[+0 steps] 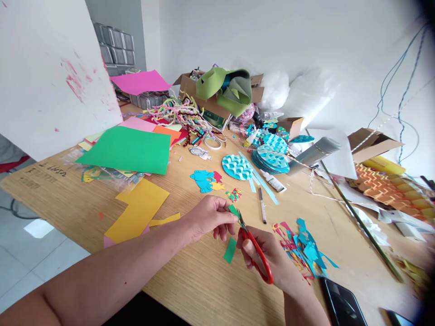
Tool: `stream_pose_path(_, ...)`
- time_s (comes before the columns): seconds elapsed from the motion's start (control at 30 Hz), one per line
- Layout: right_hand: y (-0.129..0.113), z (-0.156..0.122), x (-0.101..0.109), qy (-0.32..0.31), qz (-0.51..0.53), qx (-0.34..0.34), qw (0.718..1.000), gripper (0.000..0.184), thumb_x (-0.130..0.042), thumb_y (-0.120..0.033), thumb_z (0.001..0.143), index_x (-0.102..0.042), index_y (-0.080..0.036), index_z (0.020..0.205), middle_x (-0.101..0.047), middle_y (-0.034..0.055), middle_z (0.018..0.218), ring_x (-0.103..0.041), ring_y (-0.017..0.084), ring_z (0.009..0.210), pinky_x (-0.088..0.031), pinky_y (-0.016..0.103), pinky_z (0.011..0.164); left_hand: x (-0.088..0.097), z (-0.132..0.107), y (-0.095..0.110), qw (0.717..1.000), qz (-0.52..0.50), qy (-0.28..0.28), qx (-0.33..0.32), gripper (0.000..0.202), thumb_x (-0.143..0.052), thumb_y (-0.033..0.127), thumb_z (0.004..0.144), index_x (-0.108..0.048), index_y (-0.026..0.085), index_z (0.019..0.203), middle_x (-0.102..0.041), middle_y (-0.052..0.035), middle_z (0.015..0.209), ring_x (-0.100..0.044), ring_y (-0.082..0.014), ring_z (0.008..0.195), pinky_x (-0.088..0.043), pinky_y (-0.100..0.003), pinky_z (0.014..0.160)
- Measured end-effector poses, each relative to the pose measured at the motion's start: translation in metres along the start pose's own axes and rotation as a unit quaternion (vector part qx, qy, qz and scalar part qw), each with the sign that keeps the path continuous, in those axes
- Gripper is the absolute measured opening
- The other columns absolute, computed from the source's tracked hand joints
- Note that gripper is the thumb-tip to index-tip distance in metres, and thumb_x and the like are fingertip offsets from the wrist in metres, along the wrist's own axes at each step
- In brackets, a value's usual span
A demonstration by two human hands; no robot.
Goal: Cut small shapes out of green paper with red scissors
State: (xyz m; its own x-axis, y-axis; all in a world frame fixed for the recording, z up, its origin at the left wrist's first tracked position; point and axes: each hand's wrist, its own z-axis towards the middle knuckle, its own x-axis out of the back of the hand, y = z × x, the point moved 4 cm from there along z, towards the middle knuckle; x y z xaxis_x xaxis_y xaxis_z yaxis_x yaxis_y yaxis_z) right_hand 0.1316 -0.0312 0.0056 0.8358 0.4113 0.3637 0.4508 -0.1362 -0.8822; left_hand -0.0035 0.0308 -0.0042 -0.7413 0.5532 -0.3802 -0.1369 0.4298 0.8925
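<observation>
My left hand (219,217) pinches a small strip of green paper (234,210) between thumb and fingers. Red-handled scissors (255,249) are gripped in my right hand (268,253), their blades right against the green strip. Whether the blades are cutting into it I cannot tell. Below my fingers a second green paper piece (230,250) lies on the wooden table. Just beyond my hands are a blue paper fish (202,180), a yellow paper fish (218,186), a red one partly covered (217,176), and a little heap of coloured paper bits (234,195).
Paper scraps (309,246) and a phone (341,301) lie to the right. A pen (262,206), glue bottle (273,181) and patterned blue disc (237,167) are farther back. Green (129,150) and yellow sheets (141,210) sit left, with pipe cleaners (180,111) and a cardboard box (190,88) behind.
</observation>
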Motion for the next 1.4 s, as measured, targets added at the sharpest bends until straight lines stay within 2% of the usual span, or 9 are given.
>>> stream_pose_path(0.33,0.0021,0.0003,0.0004,-0.001,-0.002,0.008,1.000,0.059,-0.045,-0.074,0.078,-0.049,-0.015,0.072,-0.046,-0.0020,0.053,-0.044,0.010,0.046,-0.035,0.021,0.042,-0.0009,-0.0012,0.0018,1.000,0.020,0.004,-0.002,0.011,-0.061,0.024,0.068,-0.055,0.014,0.069,-0.062,0.0015,0.056,-0.051,-0.0061,0.036,-0.033,-0.015,0.032)
stream_pose_path(0.6,0.0029,-0.0009,0.0010,-0.003,-0.003,0.005,1.000,0.058,-0.046,-0.074,0.078,-0.047,-0.016,0.070,-0.046,-0.0022,0.054,-0.045,0.010,0.046,-0.035,0.021,0.043,0.0016,0.0002,0.0001,1.000,0.005,0.014,-0.005,0.016,-0.063,0.027,0.067,-0.053,0.015,0.065,-0.062,0.0008,0.055,-0.050,-0.0063,0.035,-0.032,-0.015,0.032)
stream_pose_path(0.87,0.0022,0.0010,0.0002,-0.009,0.001,0.014,1.000,0.057,-0.046,-0.073,0.079,-0.048,-0.016,0.070,-0.047,-0.0016,0.053,-0.046,0.010,0.046,-0.034,0.021,0.043,0.0004,-0.0012,0.0025,0.999,0.046,0.017,-0.001,0.014,-0.061,0.026,0.068,-0.054,0.015,0.066,-0.061,0.0012,0.055,-0.049,-0.0063,0.035,-0.032,-0.016,0.032)
stream_pose_path(1.13,0.0039,0.0009,0.0008,-0.007,-0.013,0.006,1.000,0.058,-0.045,-0.074,0.077,-0.048,-0.017,0.070,-0.047,-0.0021,0.053,-0.045,0.010,0.045,-0.033,0.021,0.042,0.0019,-0.0027,0.0025,0.998,0.053,0.032,0.009,0.015,-0.061,0.027,0.067,-0.053,0.015,0.065,-0.057,0.0036,0.050,-0.041,-0.0039,0.033,-0.024,-0.015,0.031)
stream_pose_path(1.4,0.0054,-0.0006,0.0015,-0.004,-0.008,0.009,1.000,0.057,-0.046,-0.073,0.078,-0.047,-0.017,0.070,-0.046,-0.0027,0.053,-0.046,0.010,0.045,-0.033,0.021,0.042,0.0013,-0.0010,0.0024,0.999,0.038,0.029,0.012,0.017,-0.064,0.028,0.067,-0.053,0.015,0.063,-0.055,0.0041,0.047,-0.037,-0.0029,0.032,-0.023,-0.016,0.033)
